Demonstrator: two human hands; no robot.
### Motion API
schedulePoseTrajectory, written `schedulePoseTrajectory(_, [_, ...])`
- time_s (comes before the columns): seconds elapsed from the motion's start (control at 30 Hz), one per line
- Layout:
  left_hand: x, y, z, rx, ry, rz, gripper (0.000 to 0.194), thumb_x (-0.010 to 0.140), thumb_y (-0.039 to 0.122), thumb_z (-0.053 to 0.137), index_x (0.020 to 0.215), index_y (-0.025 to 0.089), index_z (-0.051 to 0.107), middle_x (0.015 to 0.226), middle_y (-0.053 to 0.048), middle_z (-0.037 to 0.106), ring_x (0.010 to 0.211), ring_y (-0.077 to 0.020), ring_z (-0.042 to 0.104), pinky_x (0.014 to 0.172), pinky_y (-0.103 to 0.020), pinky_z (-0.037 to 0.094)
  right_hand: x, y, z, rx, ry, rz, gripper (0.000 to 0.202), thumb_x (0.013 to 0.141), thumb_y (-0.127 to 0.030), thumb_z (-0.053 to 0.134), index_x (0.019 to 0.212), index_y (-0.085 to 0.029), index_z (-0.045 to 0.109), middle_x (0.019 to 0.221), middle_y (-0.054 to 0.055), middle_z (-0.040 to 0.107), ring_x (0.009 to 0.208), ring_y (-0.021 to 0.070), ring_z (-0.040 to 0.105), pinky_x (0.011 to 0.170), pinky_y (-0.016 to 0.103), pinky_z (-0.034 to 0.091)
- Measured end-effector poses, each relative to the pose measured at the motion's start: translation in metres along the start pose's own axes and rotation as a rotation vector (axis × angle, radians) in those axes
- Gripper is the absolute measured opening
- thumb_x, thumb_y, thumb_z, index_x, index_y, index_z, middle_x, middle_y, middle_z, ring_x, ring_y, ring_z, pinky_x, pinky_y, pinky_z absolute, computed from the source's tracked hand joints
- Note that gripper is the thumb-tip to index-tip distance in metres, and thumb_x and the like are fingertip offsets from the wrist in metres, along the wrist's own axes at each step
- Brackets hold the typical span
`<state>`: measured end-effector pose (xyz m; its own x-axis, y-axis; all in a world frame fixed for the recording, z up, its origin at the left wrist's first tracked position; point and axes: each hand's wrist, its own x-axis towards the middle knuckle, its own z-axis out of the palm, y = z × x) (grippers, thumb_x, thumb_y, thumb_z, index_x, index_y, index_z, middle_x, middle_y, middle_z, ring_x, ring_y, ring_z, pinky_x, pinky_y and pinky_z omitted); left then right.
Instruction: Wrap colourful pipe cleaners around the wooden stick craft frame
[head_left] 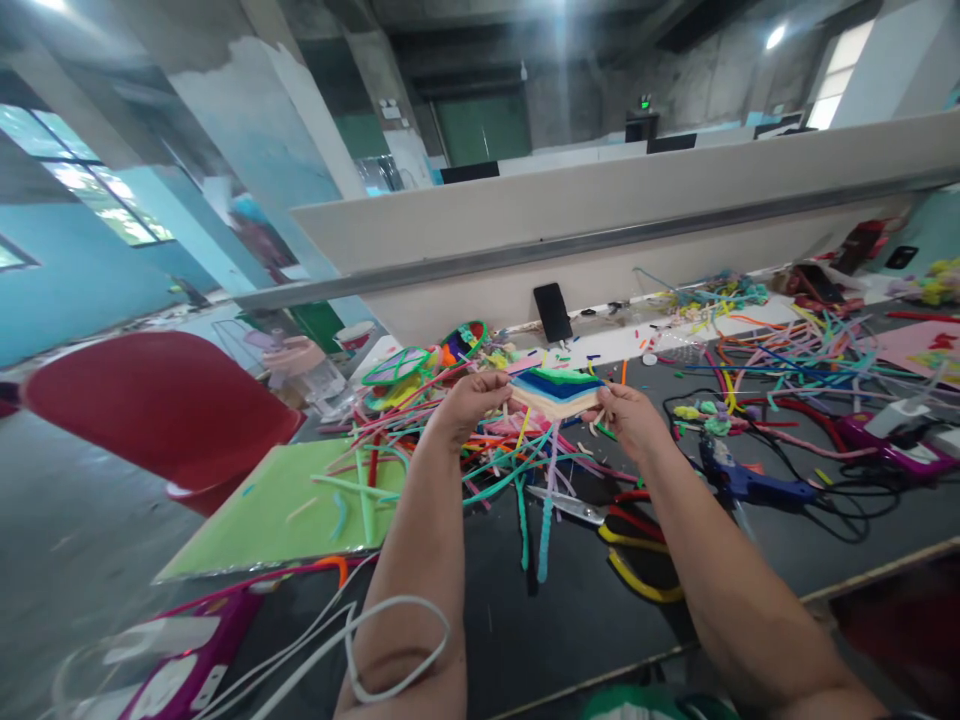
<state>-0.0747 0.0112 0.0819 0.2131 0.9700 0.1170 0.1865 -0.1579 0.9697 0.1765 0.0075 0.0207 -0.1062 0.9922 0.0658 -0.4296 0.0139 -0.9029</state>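
Note:
Both arms reach forward over a dark table. A flat diamond-shaped piece banded in green, dark blue, light blue and cream, seemingly built from fuzzy pipe cleaners, is held up between my hands. My left hand pinches its left corner, and my right hand pinches the right corner. Below the piece, a tangle of colourful pipe cleaners covers the tabletop. Two twisted teal strands hang or lie nearer to me. Scissors with red and yellow handles lie open-bladed beside my right forearm.
A blue hot glue gun with black cable lies at right, near a purple power strip. A phone leans on the partition. Green sheets, white cables and a red chair are at left.

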Motion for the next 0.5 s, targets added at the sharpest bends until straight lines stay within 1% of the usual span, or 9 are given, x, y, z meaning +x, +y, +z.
schedulePoseTrajectory(0.1, [-0.007, 0.008, -0.001, -0.025, -0.06, -0.017, 0.019, 0.071, 0.03, 0.071, 0.082, 0.014, 0.071, 0.066, -0.002, 0.066, 0.061, -0.0136, 0.058, 0.059, -0.022, 0.043, -0.003, -0.001, 0.002, -0.069, -0.085, -0.011, 0.031, 0.064, -0.046, 0.073, 0.074, -0.018, 0.066, 0.06, 0.0, 0.066, 0.054, 0.0156, 0.064, 0.048, 0.023, 0.04])
schedulePoseTrajectory(0.17, [-0.009, 0.01, 0.0, -0.074, -0.083, -0.017, 0.023, 0.071, 0.031, 0.071, 0.088, 0.015, 0.072, 0.071, -0.002, 0.067, 0.066, -0.0149, 0.061, 0.063, -0.023, 0.046, -0.006, -0.002, 0.005, -0.119, -0.153, -0.019, 0.029, 0.067, -0.046, 0.071, 0.077, -0.019, 0.068, 0.063, 0.0, 0.067, 0.057, 0.0159, 0.065, 0.05, 0.023, 0.04])
schedulePoseTrajectory(0.23, [-0.01, 0.01, 0.003, -0.119, -0.134, -0.036, 0.026, 0.072, 0.033, 0.071, 0.091, 0.016, 0.072, 0.075, -0.003, 0.068, 0.069, -0.0159, 0.062, 0.068, -0.025, 0.049, -0.009, -0.002, 0.007, -0.145, -0.196, -0.026, 0.027, 0.07, -0.046, 0.069, 0.08, -0.02, 0.069, 0.066, 0.0, 0.068, 0.06, 0.0158, 0.066, 0.053, 0.023, 0.04])
schedulePoseTrajectory(0.33, [-0.007, 0.005, 0.006, -0.17, -0.211, -0.081, 0.029, 0.071, 0.035, 0.072, 0.091, 0.014, 0.071, 0.074, -0.005, 0.069, 0.066, -0.0168, 0.064, 0.068, -0.028, 0.051, -0.01, -0.001, 0.01, -0.14, -0.221, -0.02, 0.027, 0.072, -0.045, 0.067, 0.082, -0.02, 0.07, 0.066, 0.0, 0.069, 0.059, 0.0151, 0.065, 0.052, 0.023, 0.038])
schedulePoseTrajectory(0.43, [-0.003, -0.005, 0.006, -0.232, -0.206, -0.086, 0.032, 0.069, 0.034, 0.075, 0.092, 0.013, 0.07, 0.075, -0.006, 0.07, 0.066, -0.017, 0.065, 0.068, -0.027, 0.052, -0.008, 0.003, 0.01, -0.118, -0.243, 0.035, 0.031, 0.069, -0.047, 0.069, 0.083, -0.019, 0.069, 0.066, 0.001, 0.069, 0.058, 0.0163, 0.065, 0.051, 0.023, 0.039])
schedulePoseTrajectory(0.5, [0.0, -0.012, 0.004, -0.263, -0.188, -0.097, 0.035, 0.067, 0.035, 0.077, 0.092, 0.012, 0.07, 0.077, -0.007, 0.071, 0.067, -0.0172, 0.066, 0.068, -0.027, 0.052, -0.005, 0.01, 0.009, -0.14, -0.187, 0.027, 0.034, 0.068, -0.049, 0.069, 0.083, -0.018, 0.069, 0.068, 0.002, 0.07, 0.06, 0.0184, 0.067, 0.052, 0.025, 0.042])
